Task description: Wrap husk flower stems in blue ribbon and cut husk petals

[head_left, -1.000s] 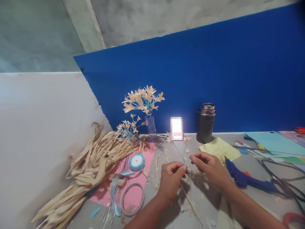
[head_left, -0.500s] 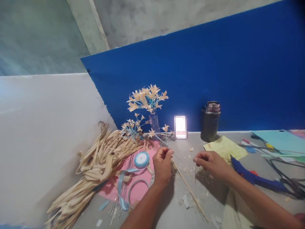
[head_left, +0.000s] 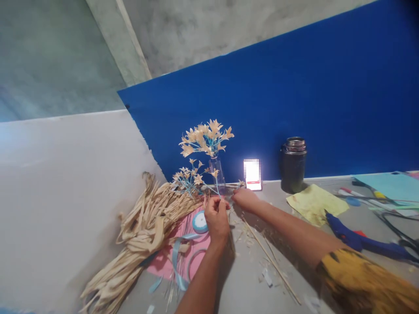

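Between the thumb and fingers of my left hand (head_left: 218, 220) is the thin blue-wrapped stem of an artificial flower (head_left: 215, 173), its pale petals up. My right hand (head_left: 247, 200) reaches across the table to just in front of the lit phone (head_left: 253, 185). Its fingers are bent together, and I cannot make out what they hold; a small flower piece (head_left: 241, 184) shows right behind it. A clear bottle (head_left: 216, 172) holds a bunch of pale flowers (head_left: 206, 137). A smaller flower bunch (head_left: 188, 179) lies left of the bottle.
Dried husk strips (head_left: 140, 226) lie at the left beside pink paper (head_left: 163, 264) and a blue ribbon spool (head_left: 200, 221). A thin stick (head_left: 271, 261) crosses the table front. Rightward are a dark flask (head_left: 293, 168), yellow paper (head_left: 317, 203) and a blue glue gun (head_left: 347, 237).
My right hand has moved forward and left, to near the phone. My left hand has shifted slightly left with the flower stem. The view has turned a little.
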Available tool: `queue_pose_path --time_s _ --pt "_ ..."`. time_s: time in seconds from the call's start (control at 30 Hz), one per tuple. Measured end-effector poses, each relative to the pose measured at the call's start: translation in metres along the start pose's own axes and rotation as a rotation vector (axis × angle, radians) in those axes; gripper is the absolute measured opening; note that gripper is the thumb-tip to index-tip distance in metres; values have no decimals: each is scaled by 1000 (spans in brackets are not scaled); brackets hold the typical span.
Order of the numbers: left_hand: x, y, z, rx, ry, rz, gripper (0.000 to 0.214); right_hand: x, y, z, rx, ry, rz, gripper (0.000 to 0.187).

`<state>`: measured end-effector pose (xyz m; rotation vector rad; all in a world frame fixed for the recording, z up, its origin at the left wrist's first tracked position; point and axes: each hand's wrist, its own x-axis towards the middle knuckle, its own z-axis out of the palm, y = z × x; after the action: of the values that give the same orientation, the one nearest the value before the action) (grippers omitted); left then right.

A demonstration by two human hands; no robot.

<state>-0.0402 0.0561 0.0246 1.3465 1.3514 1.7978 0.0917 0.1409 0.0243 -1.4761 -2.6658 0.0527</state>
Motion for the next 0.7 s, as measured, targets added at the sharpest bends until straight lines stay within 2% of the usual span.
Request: queue_pose_path --time_s 0.13,0.2,0.27,0.33,0.47,0.57,0.63,0.7 --pt "4 -2 -2 -25 12 -36 12 18 -8 16 -120 -7 -171 38" --pt "5 -3 -2 -41 10 -61 12 23 -7 19 -165 19 -242 27" --pt "5 -2 -2 -58 15 -75 12 24 -4 17 -202 80 -306 16" --pt "6 -1 -2 -81 39 -83 13 18 1 12 -230 168 -362 18" --pt "7 4 -3 -179 74 -136 18 -11 11 -5 -263 330 -438 25" --pt "3 8 0 -270 36 -190 23 -46 13 -17 -273 454 -444 31" --pt "-3 11 3 -312 -21 -237 26 -68 10 -25 -253 689 -478 29" --pt "-9 15 6 -364 -108 -295 28 -88 5 -32 -233 843 -545 28"
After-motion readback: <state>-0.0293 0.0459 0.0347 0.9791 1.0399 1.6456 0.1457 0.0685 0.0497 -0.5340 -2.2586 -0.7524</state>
